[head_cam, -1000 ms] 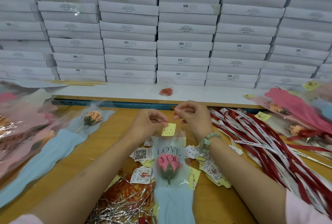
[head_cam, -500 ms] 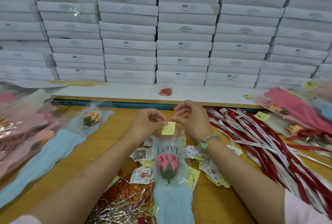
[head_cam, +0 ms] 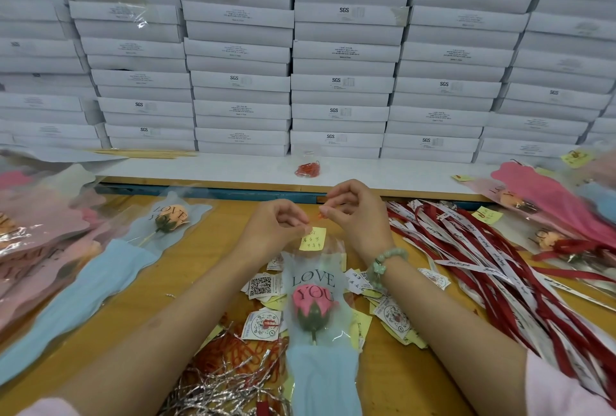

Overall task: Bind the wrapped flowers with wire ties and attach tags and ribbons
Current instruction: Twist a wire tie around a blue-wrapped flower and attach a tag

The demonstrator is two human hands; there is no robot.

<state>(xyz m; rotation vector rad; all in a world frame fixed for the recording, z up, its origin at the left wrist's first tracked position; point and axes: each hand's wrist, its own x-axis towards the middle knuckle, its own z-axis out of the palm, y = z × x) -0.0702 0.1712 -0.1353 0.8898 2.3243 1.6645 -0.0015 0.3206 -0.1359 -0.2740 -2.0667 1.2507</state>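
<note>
From my remote seat I see the pink rose in its clear plastic sleeve [head_cam: 313, 309] lying lengthwise on the yellow wooden table [head_cam: 186, 259], between the two forearms, bloom end away from the person. The sleeve is printed "LOVE YOU" in dark letters over the bud. A green calyx and short stem show below the bud, and the lower part is wrapped in pale blue paper.

At the sleeve's top edge sits a small yellow paper tag [head_cam: 312, 239] with handwriting on it. The left hand [head_cam: 276, 225] is curled, with thumb and forefinger pinching the tag's upper corner. The right hand [head_cam: 356, 215], with a pale green bead bracelet [head_cam: 383, 262] on its wrist, pinches a thin red loop [head_cam: 319, 214] just above the tag, its fingertips almost meeting the left's.

Under and beside the sleeve lie round printed stickers and QR cards [head_cam: 261, 285]. There are silver wire ties [head_cam: 226, 382] at the near edge and red and white ribbons [head_cam: 483, 265] to the right. Stacked white boxes [head_cam: 340, 82] fill the back.
</note>
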